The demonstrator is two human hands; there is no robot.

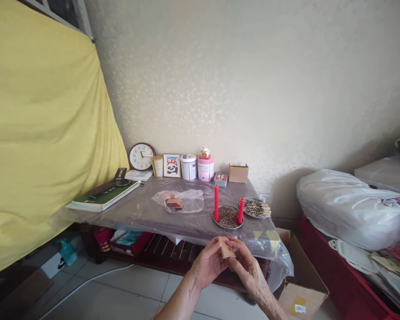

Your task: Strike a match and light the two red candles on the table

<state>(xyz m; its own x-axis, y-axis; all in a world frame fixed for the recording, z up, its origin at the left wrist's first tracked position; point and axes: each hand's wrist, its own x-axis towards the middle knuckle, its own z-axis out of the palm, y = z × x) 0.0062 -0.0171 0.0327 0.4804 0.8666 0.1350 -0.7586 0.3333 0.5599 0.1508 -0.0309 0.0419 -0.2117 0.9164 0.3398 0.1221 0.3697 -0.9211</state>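
Observation:
Both my hands meet low in the middle of the view, in front of a low table [143, 211] covered with clear plastic. My left hand [208, 264] and my right hand [248, 269] are closed together on a small tan matchbox [226, 248], pinched between the fingertips. On the table just beyond stand two red candles [216, 202] on a round metal plate [227, 218]. A second plate [256, 207] with a heap of matchsticks lies to the right of it.
A plastic bag with small boxes [178, 201], books [102, 195], a clock [142, 156], tins [188, 166] and a cardboard box [238, 173] sit on the table. A yellow cloth [43, 129] hangs left. An open carton [303, 284] and a white bag [350, 209] are right.

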